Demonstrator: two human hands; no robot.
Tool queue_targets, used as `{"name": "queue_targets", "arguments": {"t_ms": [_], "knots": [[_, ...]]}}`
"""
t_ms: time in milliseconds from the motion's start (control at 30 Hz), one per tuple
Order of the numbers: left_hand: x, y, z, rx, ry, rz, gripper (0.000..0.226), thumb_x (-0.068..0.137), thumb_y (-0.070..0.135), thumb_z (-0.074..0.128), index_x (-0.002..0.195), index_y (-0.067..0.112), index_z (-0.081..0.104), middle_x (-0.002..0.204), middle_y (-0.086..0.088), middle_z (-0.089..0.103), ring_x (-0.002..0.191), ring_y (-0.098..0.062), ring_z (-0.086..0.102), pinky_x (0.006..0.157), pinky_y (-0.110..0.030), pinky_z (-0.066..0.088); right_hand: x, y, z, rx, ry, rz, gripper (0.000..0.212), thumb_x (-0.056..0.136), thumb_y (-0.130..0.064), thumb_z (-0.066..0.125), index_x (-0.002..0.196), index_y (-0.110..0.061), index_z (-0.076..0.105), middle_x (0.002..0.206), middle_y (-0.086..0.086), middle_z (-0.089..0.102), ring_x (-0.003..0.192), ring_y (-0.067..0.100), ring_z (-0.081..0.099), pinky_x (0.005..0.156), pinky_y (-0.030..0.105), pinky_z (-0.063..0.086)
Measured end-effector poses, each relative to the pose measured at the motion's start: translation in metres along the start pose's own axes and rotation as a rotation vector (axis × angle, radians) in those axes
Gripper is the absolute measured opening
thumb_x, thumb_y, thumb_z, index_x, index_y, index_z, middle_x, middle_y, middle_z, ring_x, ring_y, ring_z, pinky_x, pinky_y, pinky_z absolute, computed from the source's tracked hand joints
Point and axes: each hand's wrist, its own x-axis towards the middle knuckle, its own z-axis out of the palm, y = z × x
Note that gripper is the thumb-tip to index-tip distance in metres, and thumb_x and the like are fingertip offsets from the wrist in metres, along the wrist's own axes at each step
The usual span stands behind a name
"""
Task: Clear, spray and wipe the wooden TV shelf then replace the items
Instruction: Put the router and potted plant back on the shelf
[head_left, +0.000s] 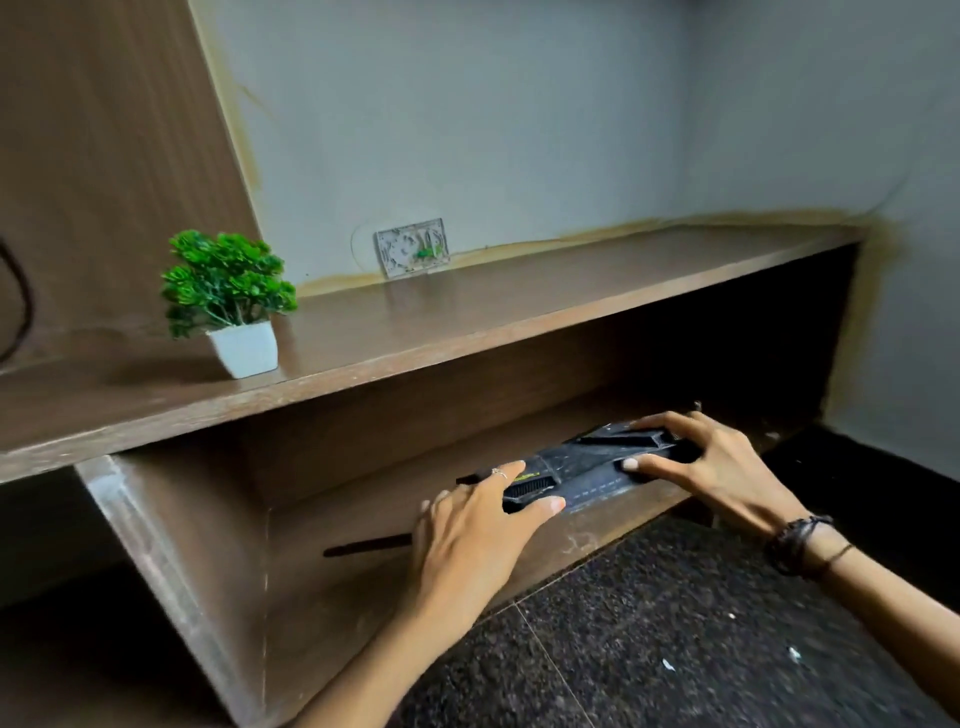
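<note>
brown wooden tv shelf (467, 317): standing against a grey wall.
black angular plastic box (587, 475): lying in the lower compartment under the shelf's top board, near its front edge.
left hand (467, 530): gripping the box's left end, fingers curled over it.
right hand (711, 462): gripping the box's right end.
green plastic plant in a white square pot (234, 301): sitting on the top board, at its left.
</note>
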Motion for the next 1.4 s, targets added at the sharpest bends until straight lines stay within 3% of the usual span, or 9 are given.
{"name": "queue_targets", "arguments": {"t_ms": [167,233,300,533,633,767,900,1067,1400], "knots": [[-0.043,0.059,-0.041,0.213,0.176,0.176,0.052,0.088,0.062,0.038,0.132,0.036,0.045,0.105,-0.003,0.064,0.108,-0.022,0.050,0.104,-0.048,0.018,-0.020,-0.008,-0.049,0.213,0.068,-0.054,0.062,0.053,-0.084,0.055,0.100,-0.044,0.064,0.104,-0.015,0.066,0.100,0.000,0.059,0.083,0.015,0.044],[-0.056,0.076,-0.048,0.263,0.471,0.243,0.043,0.077,0.061,0.049,0.104,0.033,0.068,0.070,-0.001,0.067,0.077,-0.021,0.061,0.090,-0.050,0.034,-0.027,-0.009,-0.057,0.302,0.090,-0.092,0.042,0.070,-0.061,0.062,0.105,-0.039,0.064,0.106,-0.011,0.068,0.103,0.007,0.061,0.084,0.019,0.045],[-0.067,0.091,-0.054,0.289,0.553,0.283,0.038,0.061,0.059,0.053,0.076,0.031,0.073,0.051,0.000,0.060,0.058,-0.018,0.060,0.078,-0.046,0.037,-0.031,-0.010,-0.061,0.387,0.127,-0.145,0.029,0.078,-0.037,0.063,0.107,-0.033,0.065,0.107,-0.007,0.068,0.105,0.015,0.061,0.088,0.025,0.044],[-0.067,0.115,-0.099,0.306,0.733,0.347,0.038,0.057,0.051,0.077,0.085,0.026,0.074,0.059,-0.009,0.062,0.063,-0.027,0.057,0.071,-0.042,0.024,-0.009,-0.047,-0.062,0.598,0.350,-0.288,0.031,0.074,-0.022,0.053,0.099,-0.033,0.066,0.103,-0.015,0.069,0.096,0.002,0.061,0.085,0.015,0.046],[-0.055,0.111,-0.122,0.326,0.768,0.396,0.038,0.064,0.048,0.077,0.093,0.025,0.073,0.067,-0.010,0.064,0.071,-0.029,0.058,0.070,-0.041,0.020,0.010,-0.066,-0.059,0.645,0.414,-0.311,0.032,0.071,-0.032,0.060,0.102,-0.031,0.064,0.103,-0.014,0.068,0.096,-0.001,0.060,0.088,0.016,0.045],[-0.038,0.107,-0.151,0.356,0.707,0.395,0.047,0.087,0.052,0.052,0.130,0.034,0.049,0.106,-0.011,0.061,0.108,-0.028,0.047,0.084,-0.042,0.017,0.030,-0.086,-0.048,0.718,0.471,-0.309,0.043,0.063,-0.046,0.061,0.103,-0.031,0.065,0.109,-0.003,0.066,0.101,0.005,0.059,0.092,0.018,0.045],[-0.009,0.100,-0.175,0.516,0.520,0.371,0.054,0.090,0.056,0.040,0.141,0.042,0.027,0.118,-0.005,0.052,0.116,-0.022,0.037,0.090,-0.037,0.019,0.050,-0.094,-0.040,0.763,0.522,-0.299,0.050,0.062,-0.046,0.066,0.108,-0.028,0.065,0.112,-0.007,0.063,0.102,0.001,0.058,0.087,0.007,0.042],[0.045,0.090,-0.197,0.520,0.321,0.351,0.060,0.085,0.054,0.053,0.139,0.042,0.030,0.123,-0.002,0.053,0.122,-0.023,0.038,0.085,-0.033,0.020,0.076,-0.094,-0.033,0.728,0.526,-0.251,0.045,0.071,-0.020,0.077,0.112,-0.029,0.062,0.115,-0.005,0.058,0.103,0.009,0.055,0.088,0.015,0.042],[0.115,0.052,-0.180,0.223,0.128,0.212,0.079,0.072,0.042,0.074,0.139,0.036,0.034,0.128,-0.005,0.056,0.121,-0.021,0.049,0.104,-0.036,0.033,0.112,-0.077,-0.022,0.475,0.397,-0.175,0.058,0.070,-0.026,0.078,0.124,-0.021,0.057,0.127,0.003,0.048,0.117,0.013,0.045,0.101,0.020,0.030]]}}
